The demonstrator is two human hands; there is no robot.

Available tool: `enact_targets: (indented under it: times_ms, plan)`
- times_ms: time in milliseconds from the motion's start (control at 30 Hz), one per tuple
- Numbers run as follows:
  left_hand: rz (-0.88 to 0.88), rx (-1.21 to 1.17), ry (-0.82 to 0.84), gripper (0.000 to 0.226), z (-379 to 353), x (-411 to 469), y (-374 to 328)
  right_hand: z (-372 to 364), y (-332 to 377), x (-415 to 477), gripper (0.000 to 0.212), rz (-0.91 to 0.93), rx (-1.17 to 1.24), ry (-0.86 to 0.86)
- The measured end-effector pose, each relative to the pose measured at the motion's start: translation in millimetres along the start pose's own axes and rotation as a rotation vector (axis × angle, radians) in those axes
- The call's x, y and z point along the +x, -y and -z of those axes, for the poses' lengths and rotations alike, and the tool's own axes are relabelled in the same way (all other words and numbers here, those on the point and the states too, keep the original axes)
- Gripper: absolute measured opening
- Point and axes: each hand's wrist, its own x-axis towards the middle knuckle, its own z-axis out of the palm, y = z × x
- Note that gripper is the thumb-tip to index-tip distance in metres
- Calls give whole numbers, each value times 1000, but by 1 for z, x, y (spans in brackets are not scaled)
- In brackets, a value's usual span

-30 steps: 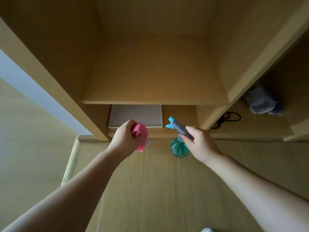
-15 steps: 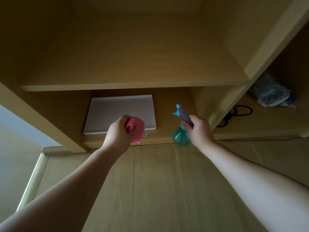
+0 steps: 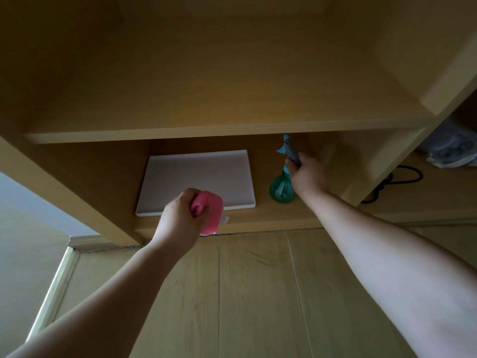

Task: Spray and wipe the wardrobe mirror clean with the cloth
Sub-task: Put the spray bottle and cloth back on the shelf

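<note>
From the head view, a person reaches both bare arms toward the low compartments of a wooden wardrobe (image 3: 374, 164). The left hand (image 3: 178, 220) is curled round a bunched pink cloth (image 3: 210, 213), held in the air in front of the bottom shelf (image 3: 271, 218), just above its front edge. The right hand (image 3: 307, 177) reaches into the same compartment and grips the grey head of a spray bottle (image 3: 281, 188), fingers wrapped round its neck. The bottle stands upright, its blue nozzle pointing left and its green body low over the bottom shelf; whether its base touches the shelf is not clear. A flat white board (image 3: 198, 182) lies on that shelf, just left of the bottle and behind the cloth. In the next compartment to the right lie a black cable (image 3: 402, 177) and a crumpled bag (image 3: 451, 148). A pale wood floor (image 3: 258, 293) runs under the arms.
</note>
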Motion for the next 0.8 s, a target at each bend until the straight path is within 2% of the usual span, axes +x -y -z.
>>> enact_targets:
  times_ms: [267, 367, 433, 467, 533, 567, 633, 700, 800]
  plan:
    - [17, -5, -6, 21, 3, 7, -9, -5, -12, 9, 18, 17, -8, -2]
    - [41, -27, -8, 24, 6, 7, -13, -1, -13, 2, 40, 31, -47, 24]
    - [40, -31, 11, 26, 7, 4, -15, 7, -13, -11, 54, 50, -97, -43]
    - [36, -33, 17, 27, 6, 4, -15, 11, -11, -20, 53, 95, -145, -99]
    - [26, -42, 14, 27, 5, 1, -14, 13, -3, -46, 43, 308, -185, -152]
    - [25, -45, 11, 27, 4, 0, -14, 12, 3, -61, 37, 445, -157, -114]
    - [34, -52, -8, 28, 3, -1, -15, 6, 21, -90, 29, 659, -93, 90]
    - [32, -63, -27, 28, 3, -3, -18, -4, 41, -113, 26, 725, -49, 299]
    - [23, -101, -36, 27, 7, 0, -23, -20, 65, -131, 38, 703, 30, 454]
